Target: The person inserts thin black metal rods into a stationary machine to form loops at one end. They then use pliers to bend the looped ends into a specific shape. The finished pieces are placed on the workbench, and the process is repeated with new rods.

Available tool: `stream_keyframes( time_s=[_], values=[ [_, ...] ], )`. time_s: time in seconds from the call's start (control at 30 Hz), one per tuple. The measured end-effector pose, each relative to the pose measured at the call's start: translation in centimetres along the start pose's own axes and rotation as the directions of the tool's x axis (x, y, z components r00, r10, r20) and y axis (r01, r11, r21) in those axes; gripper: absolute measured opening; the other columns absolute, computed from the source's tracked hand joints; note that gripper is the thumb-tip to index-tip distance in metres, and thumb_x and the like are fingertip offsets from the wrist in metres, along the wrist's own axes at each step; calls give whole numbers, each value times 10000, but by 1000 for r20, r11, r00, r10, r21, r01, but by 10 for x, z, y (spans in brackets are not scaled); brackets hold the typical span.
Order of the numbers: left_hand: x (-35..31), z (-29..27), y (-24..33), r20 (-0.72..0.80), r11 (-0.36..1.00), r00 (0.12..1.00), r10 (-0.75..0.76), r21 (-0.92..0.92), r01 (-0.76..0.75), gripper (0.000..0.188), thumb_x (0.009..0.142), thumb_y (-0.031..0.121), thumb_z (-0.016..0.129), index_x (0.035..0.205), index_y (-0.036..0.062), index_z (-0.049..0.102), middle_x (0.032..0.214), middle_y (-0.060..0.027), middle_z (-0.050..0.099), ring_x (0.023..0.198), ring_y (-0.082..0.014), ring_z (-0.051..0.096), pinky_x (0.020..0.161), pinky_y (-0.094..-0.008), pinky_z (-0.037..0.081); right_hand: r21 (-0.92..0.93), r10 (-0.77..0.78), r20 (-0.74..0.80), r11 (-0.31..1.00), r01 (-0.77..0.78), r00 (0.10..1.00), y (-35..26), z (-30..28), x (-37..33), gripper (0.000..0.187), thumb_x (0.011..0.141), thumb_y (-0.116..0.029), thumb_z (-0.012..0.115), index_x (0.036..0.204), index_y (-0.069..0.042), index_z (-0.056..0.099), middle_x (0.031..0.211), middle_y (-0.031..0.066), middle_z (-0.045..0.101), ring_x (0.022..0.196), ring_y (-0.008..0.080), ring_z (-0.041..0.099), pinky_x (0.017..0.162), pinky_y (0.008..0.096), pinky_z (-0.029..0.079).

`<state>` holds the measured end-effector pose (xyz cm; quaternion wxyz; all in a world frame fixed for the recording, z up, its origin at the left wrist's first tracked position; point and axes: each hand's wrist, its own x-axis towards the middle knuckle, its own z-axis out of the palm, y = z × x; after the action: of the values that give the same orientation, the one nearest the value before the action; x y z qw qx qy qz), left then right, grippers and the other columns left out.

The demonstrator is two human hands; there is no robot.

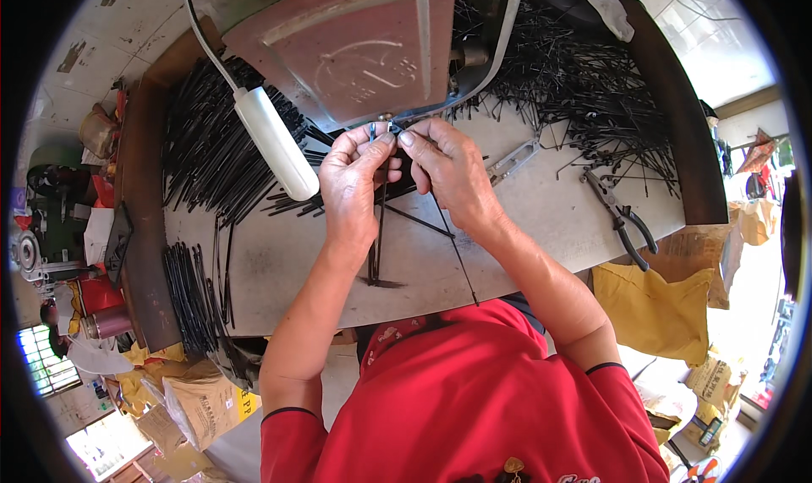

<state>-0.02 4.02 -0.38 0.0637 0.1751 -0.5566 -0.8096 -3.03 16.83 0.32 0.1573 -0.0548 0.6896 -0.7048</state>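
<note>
Under the head of a pinkish-red machine (pixel 359 47), my two hands meet close together with fingertips pinched. From my left hand (pixel 351 183) a thin black rod (pixel 381 233) hangs down toward the table's front. My right hand (pixel 457 174) grips another thin black rod (pixel 458 250), which slants down to the near edge. Small bluish-silver metal shows at the fingertips, just below the machine; its exact shape is too small to tell. The rods' upper ends are hidden by my fingers.
Black rods (pixel 220 145) lie in a dense pile at the left, with a smaller bundle (pixel 190 293) nearer. A tangled heap of rods (pixel 584 85) covers the back right. A white lamp (pixel 275 145) hangs beside my left hand. Pliers (pixel 617 212) and a metal bracket (pixel 513 160) lie right.
</note>
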Motion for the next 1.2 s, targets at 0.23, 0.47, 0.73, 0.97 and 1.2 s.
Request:
stream_keyframes(
  time_s=[0.23,0.47,0.73,0.97,1.2],
  values=[
    [1,0,0,10,999,1000,-4,-35,5,157,870,74,648,1005,1,613,801,-37,640,646,-75,593,586,-192,505,158,-19,49,987,11,999,7,-2,3,181,945,-127,522,906,36,590,661,53,590,508,76,478,459,238,384],
    [1,1,3,-19,1000,1000,-8,1,8,144,860,76,657,979,5,620,812,-47,648,646,-83,598,588,-204,511,224,60,99,971,-81,993,3,-5,7,185,925,-142,559,909,35,609,670,50,597,481,76,469,422,231,356],
    [10,-5,7,8,992,994,-108,73,108,98,849,71,646,917,27,591,783,-45,627,656,-118,599,616,-244,516,-98,119,156,990,-105,981,-11,-16,14,247,915,-221,584,931,24,616,632,43,569,442,72,466,370,234,312],
    [-20,0,-10,54,1000,998,-12,-9,13,192,862,160,664,902,46,515,739,-56,630,615,-107,587,558,-204,440,82,147,125,984,-158,981,5,-19,-16,233,931,-204,553,988,16,601,684,28,586,471,72,488,387,230,330],
    [-14,1,-7,90,999,996,10,33,-13,218,864,158,671,876,53,481,706,-73,629,563,-110,588,504,-206,440,177,139,172,970,-169,975,3,-22,-17,198,934,-183,546,984,0,602,729,13,595,484,61,471,392,214,324]
  ],
)
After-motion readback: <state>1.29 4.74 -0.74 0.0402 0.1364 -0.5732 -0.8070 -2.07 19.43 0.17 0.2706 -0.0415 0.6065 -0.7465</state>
